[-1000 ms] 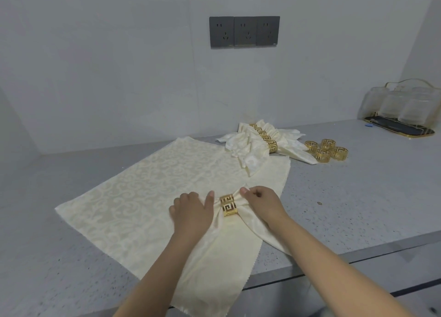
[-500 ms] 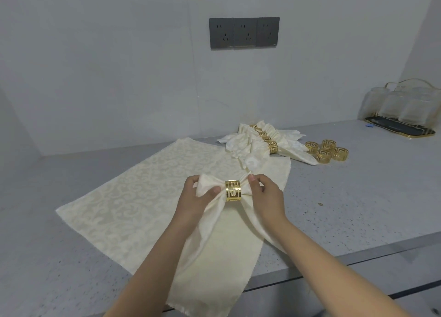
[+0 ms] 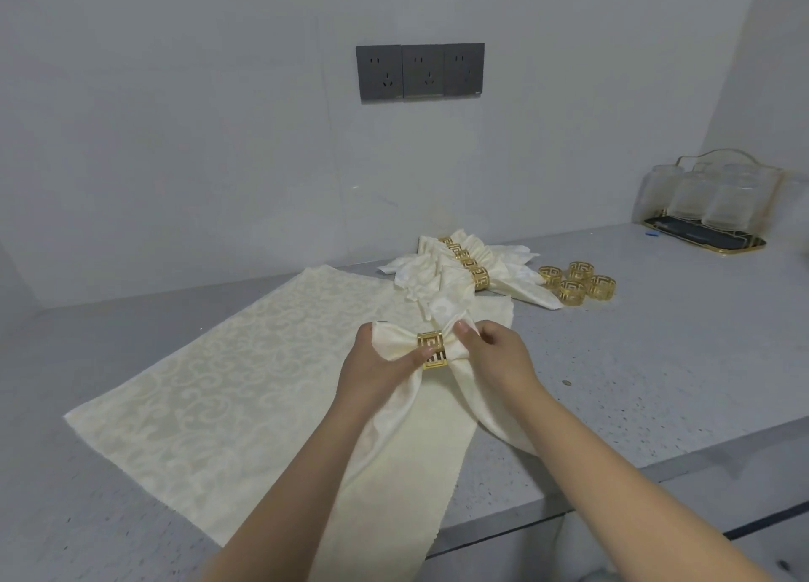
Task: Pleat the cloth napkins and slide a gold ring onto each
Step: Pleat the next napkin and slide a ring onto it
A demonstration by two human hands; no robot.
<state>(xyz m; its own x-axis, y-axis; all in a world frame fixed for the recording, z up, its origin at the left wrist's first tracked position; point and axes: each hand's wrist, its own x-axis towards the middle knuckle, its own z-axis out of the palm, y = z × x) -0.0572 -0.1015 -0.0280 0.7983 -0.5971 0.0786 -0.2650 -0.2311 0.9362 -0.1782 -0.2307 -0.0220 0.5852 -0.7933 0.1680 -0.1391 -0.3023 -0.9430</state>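
Lifted clear of the counter since a second earlier, when it had lain pressed flat on the spread cloth, the ringed napkin (image 3: 437, 389) was held up between both hands, its gold ring (image 3: 431, 350) sitting at the gathered waist and its two tails hanging down toward the counter's front edge. The left hand (image 3: 377, 368) gripped the fanned cloth just left of the ring, thumb laid against the ring's face; the right hand (image 3: 497, 356) pinched the cloth just right of it, fingers curled. Beneath them a large flat napkin (image 3: 210, 384) lay spread on the grey counter (image 3: 656, 362), not yet pleated. Behind it a pile of finished napkins (image 3: 464, 273) rested near the wall, at least four rings visible in a row, though the exact count of napkins could not be told. Just to the right of that pile four loose rings (image 3: 578, 286) sat clustered together, waiting for use. Farther right, a gold-rimmed tray of glasses (image 3: 700, 205) stood at the counter's far end, and a grey socket panel (image 3: 420, 72) was mounted on the wall above. By this showing, the job appeared roughly half done: one more napkin ringed and ready for the pile, one cloth still to fold, four rings unused.
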